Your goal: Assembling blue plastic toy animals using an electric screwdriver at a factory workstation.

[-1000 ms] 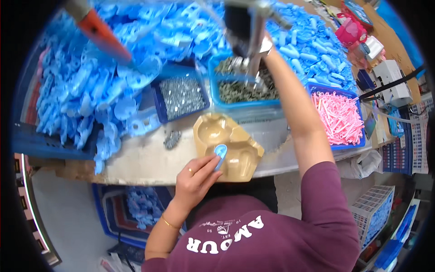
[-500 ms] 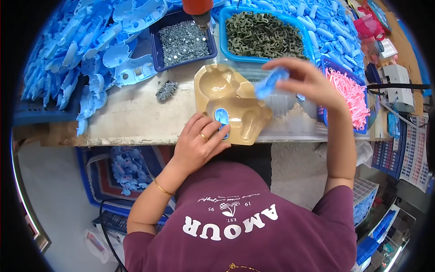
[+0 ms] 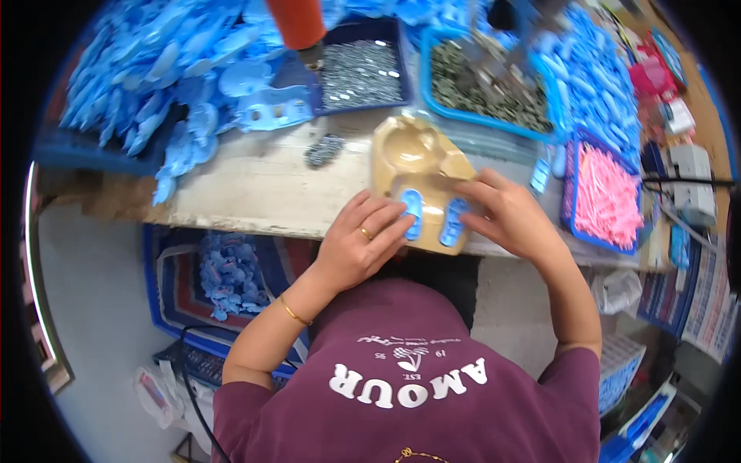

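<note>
A tan moulded fixture (image 3: 409,143) with shaped hollows lies at the table's front edge. Two blue oval plastic parts sit in its near hollows, a left part (image 3: 413,212) and a right part (image 3: 453,224). My left hand (image 3: 364,235) rests with extended fingers on the fixture's left side, fingertips touching the left part. At the right part, my right hand (image 3: 509,216) has thumb and forefinger apart, the thumb at the part's right edge. The orange-red body of a hanging power screwdriver (image 3: 297,23) shows at the top, its tip pointing down.
Behind the fixture stand a dark blue tray of screws (image 3: 359,73) and a light blue tray of dark clips (image 3: 486,85). A basket of pink pieces (image 3: 606,193) is on the right. Blue shells (image 3: 177,62) heap up at left. A small screw pile (image 3: 324,150) lies on the table.
My right hand has come down to the left with a blue part, which now sits in the fixture's right hollow. My left hand stays by the left part. The view has shifted.
</note>
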`<control>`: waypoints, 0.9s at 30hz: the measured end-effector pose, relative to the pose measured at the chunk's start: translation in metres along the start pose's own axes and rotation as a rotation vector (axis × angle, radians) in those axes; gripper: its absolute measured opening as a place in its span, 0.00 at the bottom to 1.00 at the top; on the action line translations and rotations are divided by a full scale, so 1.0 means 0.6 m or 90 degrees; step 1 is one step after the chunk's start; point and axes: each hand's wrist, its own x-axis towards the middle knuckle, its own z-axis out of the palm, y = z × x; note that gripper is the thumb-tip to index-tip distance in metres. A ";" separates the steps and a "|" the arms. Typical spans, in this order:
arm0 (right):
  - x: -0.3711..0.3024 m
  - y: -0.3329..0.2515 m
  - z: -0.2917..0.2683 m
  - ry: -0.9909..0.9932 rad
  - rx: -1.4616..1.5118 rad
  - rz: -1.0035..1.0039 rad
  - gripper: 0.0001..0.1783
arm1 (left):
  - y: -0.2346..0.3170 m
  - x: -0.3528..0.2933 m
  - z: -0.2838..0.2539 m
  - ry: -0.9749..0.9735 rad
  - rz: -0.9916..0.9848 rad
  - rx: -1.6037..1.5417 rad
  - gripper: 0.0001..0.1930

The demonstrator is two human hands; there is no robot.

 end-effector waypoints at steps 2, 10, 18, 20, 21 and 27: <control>-0.004 -0.002 -0.010 -0.024 0.026 0.018 0.17 | -0.034 -0.012 -0.019 0.035 -0.034 0.061 0.19; -0.003 -0.010 0.003 -0.004 0.085 0.080 0.11 | -0.239 -0.024 -0.178 0.249 -0.258 0.479 0.19; 0.014 -0.023 0.008 0.018 0.101 0.067 0.10 | -0.307 -0.046 -0.251 0.198 -0.301 0.434 0.12; 0.013 -0.027 0.004 0.025 0.104 0.072 0.10 | -0.283 -0.057 -0.273 0.342 -0.318 0.334 0.09; 0.013 -0.030 0.004 0.039 0.102 0.074 0.09 | -0.274 -0.067 -0.285 0.341 -0.319 0.334 0.09; 0.041 -0.085 0.016 0.101 0.180 0.028 0.23 | -0.168 -0.060 -0.277 0.320 -0.259 -0.400 0.09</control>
